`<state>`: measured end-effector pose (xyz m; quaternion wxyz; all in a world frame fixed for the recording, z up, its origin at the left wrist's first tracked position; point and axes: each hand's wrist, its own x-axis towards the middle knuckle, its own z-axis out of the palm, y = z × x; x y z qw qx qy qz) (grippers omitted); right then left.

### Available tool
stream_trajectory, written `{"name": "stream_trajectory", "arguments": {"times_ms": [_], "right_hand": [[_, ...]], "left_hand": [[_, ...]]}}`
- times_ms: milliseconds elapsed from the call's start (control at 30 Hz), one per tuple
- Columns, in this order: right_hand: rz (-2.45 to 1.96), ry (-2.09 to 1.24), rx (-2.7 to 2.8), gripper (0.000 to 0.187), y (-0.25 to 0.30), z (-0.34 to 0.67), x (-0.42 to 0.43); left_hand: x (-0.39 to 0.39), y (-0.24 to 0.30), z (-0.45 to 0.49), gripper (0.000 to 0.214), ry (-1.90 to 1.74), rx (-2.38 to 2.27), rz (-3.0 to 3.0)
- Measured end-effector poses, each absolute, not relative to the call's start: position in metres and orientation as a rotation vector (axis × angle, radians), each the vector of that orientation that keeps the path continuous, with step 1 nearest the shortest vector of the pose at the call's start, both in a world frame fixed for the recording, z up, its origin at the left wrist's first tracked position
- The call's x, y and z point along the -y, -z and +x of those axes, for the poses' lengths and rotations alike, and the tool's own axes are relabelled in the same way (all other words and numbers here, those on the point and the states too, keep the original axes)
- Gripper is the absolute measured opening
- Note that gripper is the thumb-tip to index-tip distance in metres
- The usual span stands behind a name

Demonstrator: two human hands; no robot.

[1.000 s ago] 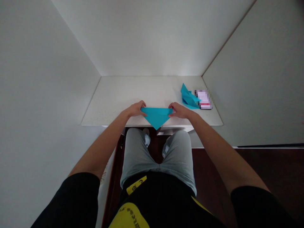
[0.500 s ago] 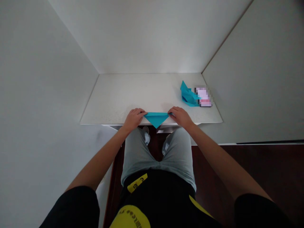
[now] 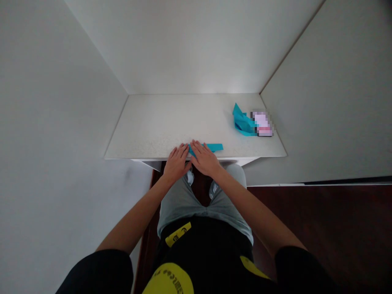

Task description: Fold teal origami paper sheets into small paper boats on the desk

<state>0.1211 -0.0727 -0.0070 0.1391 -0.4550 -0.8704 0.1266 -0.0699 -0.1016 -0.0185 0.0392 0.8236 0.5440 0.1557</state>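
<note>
A strip of folded blue paper (image 3: pixel 215 147) is seen just below the middle of the frame, laid along the near edge of a white tabletop (image 3: pixel 171 118). Its left part is covered by the left hand (image 3: pixel 176 165) and the right hand (image 3: pixel 204 158), set side by side. Neither hand is clenched: the fingers of both are laid out nearly flat, and the paper appears to be pressed down rather than pinched. The folding is judged to be partway: a narrow band has been formed, and its crease seems to be in the course of being flattened. No raised shape can be made out in it, unlike the blue folded piece (image 3: pixel 241 122) at right of centre, which is peaked and left untouched beside a blurred, phone-like object (image 3: pixel 262 124). How many folds are left cannot be told, since much of the strip is hidden.
</note>
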Motion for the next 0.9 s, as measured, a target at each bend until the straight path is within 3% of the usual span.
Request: {"name": "stream_trajectory", "arguments": {"times_ms": [133, 567, 633, 800, 900], "right_hand": [[-1.309, -0.445, 2.487, 0.073, 0.019, 0.099, 0.067], [-1.434, -0.206, 2.489, 0.089, 0.029, 0.238, 0.079], [-1.434, -0.169, 2.497, 0.083, 0.027, 0.239, 0.081], [-1.48, -0.263, 2.343, 0.038, 0.01, 0.244, 0.077], [-1.5, -0.505, 2.137, 0.037, 0.0, 0.248, 0.059]], "left_hand": [[0.103, 0.026, -0.07, 0.072, -0.476, -1.695, 2.507], [0.099, 0.026, -0.072, 0.054, -0.635, -1.696, 2.484], [0.1, 0.023, -0.075, 0.047, -0.656, -1.684, 2.458], [0.096, 0.008, -0.085, 0.024, -0.702, -1.64, 2.273], [0.079, -0.003, -0.09, 0.025, -0.795, -1.635, 2.074]]}}
